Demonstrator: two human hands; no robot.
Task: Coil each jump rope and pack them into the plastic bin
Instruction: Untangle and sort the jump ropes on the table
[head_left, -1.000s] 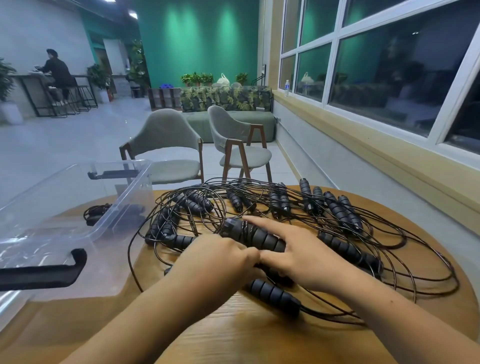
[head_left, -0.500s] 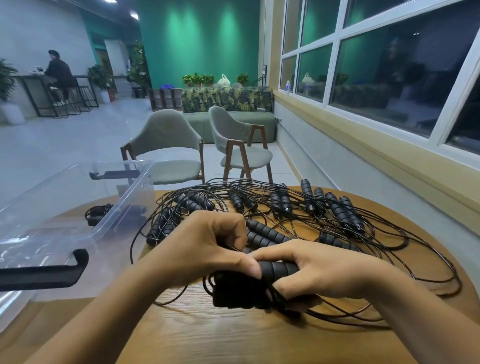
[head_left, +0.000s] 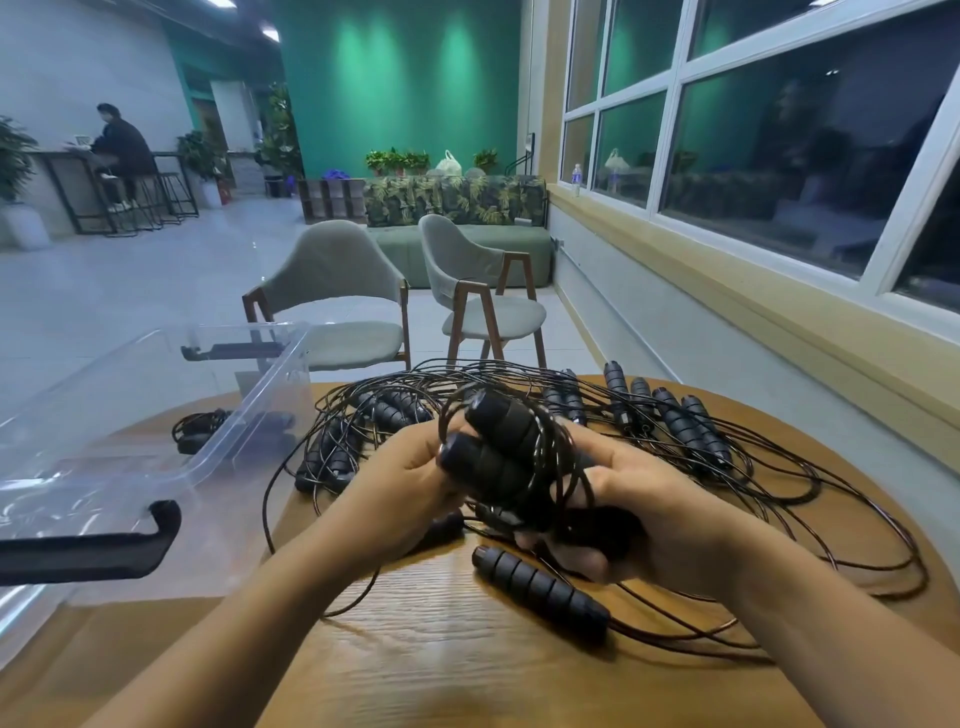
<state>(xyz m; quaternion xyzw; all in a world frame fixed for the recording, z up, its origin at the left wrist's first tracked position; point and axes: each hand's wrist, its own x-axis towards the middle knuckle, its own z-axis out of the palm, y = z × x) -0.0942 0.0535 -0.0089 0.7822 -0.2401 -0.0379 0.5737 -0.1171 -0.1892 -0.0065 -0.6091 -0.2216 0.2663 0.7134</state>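
Far left: clear plastic bin (head_left: 270, 395) on the round wooden table (head_left: 441, 665), with a black latch at each end. A small coiled rope (head_left: 200, 431) shows through its wall; whether it is inside or behind, I cannot tell.

Left hand (head_left: 405, 493) is raised over mid-table, fingers curled against the handle ends of the held jump rope (head_left: 498, 447). The two foam handles lie side by side, tilted up, with thin cord looped round them.

Right hand (head_left: 665, 525) cups the bundle from the right, thumb over the cord, fingers curled beneath.

A loose handle (head_left: 540, 587) lies just below the hands. The remaining jump ropes (head_left: 685, 431) are tangled behind and to the right.
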